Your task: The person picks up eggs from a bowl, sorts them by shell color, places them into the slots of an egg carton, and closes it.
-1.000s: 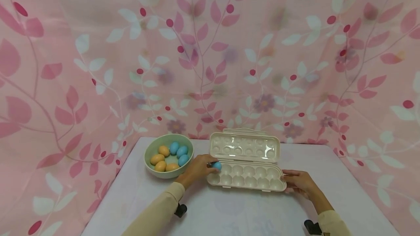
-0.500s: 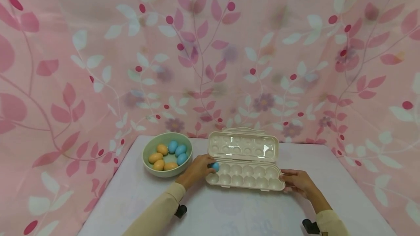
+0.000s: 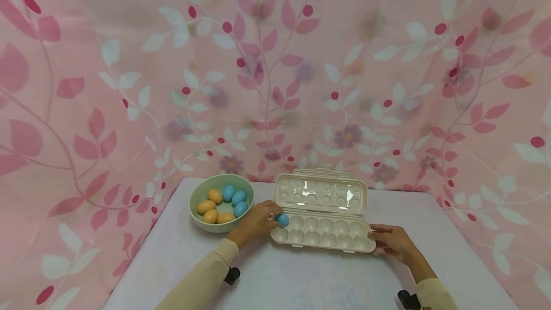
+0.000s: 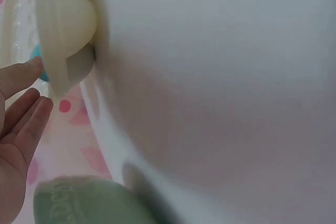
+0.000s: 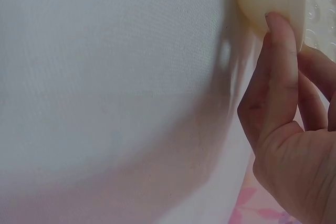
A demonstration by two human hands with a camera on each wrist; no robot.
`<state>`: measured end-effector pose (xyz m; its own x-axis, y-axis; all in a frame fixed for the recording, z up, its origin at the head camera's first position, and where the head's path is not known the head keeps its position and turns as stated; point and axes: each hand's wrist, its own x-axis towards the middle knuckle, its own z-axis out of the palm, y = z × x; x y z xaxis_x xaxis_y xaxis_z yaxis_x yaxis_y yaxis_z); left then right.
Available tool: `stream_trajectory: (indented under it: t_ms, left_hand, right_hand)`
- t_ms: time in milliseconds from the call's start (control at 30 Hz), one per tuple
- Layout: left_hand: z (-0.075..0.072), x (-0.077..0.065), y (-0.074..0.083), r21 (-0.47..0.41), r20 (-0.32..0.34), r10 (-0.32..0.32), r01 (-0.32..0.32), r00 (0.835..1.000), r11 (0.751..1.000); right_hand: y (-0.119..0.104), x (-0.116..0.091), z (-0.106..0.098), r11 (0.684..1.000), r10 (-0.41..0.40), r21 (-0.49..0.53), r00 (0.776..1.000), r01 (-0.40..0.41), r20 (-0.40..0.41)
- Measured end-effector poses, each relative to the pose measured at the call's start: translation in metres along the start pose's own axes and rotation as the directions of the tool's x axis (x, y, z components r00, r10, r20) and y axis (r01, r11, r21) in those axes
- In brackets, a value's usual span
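Note:
A blue egg (image 3: 282, 220) sits in the back-left cup of an open cream egg carton (image 3: 329, 239). At that end my left hand (image 3: 257, 221) has its fingers loosened around the egg's left side. In the left wrist view, the thumb of my left hand (image 4: 18, 124) reaches the blue egg (image 4: 44, 74), while the other fingers stand straight and apart from it. My right hand (image 3: 393, 240) holds the carton's right end; in the right wrist view, fingers of my right hand (image 5: 289, 108) lie on both sides of its edge.
Left of the carton stands a green bowl (image 3: 199, 221) with several orange eggs (image 3: 205, 207) and blue eggs (image 3: 238, 198). The carton's clear-domed lid (image 3: 320, 193) lies back, away from me. A pink floral cloth (image 3: 275, 71) hangs behind the white table (image 3: 301, 281).
My left fingers have loosened from the blue egg and drawn slightly left, leaving it in its cup. The right hand keeps its hold on the carton.

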<state>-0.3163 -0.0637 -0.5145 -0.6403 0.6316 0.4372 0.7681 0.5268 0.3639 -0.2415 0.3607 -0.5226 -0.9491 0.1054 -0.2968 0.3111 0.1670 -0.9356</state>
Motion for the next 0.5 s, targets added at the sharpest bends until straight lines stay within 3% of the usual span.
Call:
stream_trajectory:
  t_ms: [167,400,500]
  left_hand:
    - [-0.018,0.0,-0.001,-0.035,-0.041,0.0,-0.002,0.999,0.999]
    - [-0.045,-0.001,-0.011,0.154,-0.174,-0.011,0.039,0.985,0.987]
    - [-0.055,-0.004,-0.02,0.19,-0.202,-0.034,0.073,0.979,0.979]
  right_hand:
    - [0.001,0.0,-0.002,1.0,0.002,0.015,1.0,-0.002,0.019]
    - [0.003,0.001,-0.003,1.0,-0.001,0.007,1.0,0.0,0.016]
    - [0.004,0.001,-0.003,1.0,0.001,0.01,1.0,-0.001,0.016]
